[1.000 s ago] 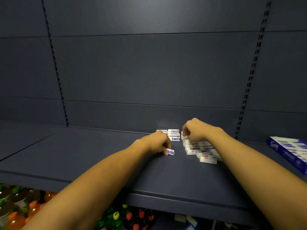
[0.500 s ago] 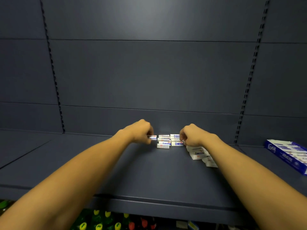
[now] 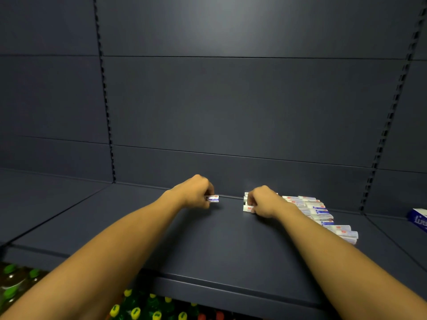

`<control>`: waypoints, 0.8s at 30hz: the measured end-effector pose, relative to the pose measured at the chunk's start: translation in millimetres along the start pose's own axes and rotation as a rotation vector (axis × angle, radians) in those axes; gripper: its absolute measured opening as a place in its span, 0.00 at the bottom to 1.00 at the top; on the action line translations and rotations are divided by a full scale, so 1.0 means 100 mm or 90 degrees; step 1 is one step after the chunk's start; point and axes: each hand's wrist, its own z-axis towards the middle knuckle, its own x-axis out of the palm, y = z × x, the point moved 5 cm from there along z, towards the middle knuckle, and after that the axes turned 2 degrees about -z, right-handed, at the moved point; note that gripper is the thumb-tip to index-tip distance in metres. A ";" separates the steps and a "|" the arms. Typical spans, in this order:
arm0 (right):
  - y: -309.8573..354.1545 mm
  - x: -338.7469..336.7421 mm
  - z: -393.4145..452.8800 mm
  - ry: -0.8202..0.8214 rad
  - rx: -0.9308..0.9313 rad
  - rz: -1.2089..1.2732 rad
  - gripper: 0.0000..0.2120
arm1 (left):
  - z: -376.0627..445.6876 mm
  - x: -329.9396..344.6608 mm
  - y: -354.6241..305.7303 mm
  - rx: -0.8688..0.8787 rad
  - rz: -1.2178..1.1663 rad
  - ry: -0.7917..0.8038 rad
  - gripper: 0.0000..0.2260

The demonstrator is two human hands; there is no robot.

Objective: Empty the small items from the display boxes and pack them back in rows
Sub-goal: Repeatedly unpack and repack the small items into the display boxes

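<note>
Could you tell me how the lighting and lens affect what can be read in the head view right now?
Head view: dim, with a soft bright patch on the back panel; wide-angle bowing bends the slotted uprights; glare washes out the print on the small box that the left hand pinches.

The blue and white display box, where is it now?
In the head view, the display box lies at the far right edge of the shelf, beyond the loose erasers.
</note>
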 end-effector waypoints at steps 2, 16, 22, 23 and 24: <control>0.01 0.01 0.02 0.006 0.011 -0.007 0.08 | -0.02 0.00 0.05 -0.001 -0.006 -0.004 0.09; -0.04 -0.19 -0.18 0.011 0.052 0.001 0.13 | 0.17 0.00 -0.13 0.077 0.006 -0.004 0.10; -0.28 -0.43 -0.52 -0.059 0.085 -0.015 0.15 | 0.43 0.00 -0.60 0.171 -0.003 -0.039 0.12; -0.33 -0.46 -0.60 -0.067 0.096 -0.019 0.14 | 0.47 0.02 -0.70 0.187 -0.001 -0.043 0.12; -0.39 -0.49 -0.70 -0.072 0.110 -0.025 0.12 | 0.50 0.04 -0.80 0.204 0.003 -0.043 0.13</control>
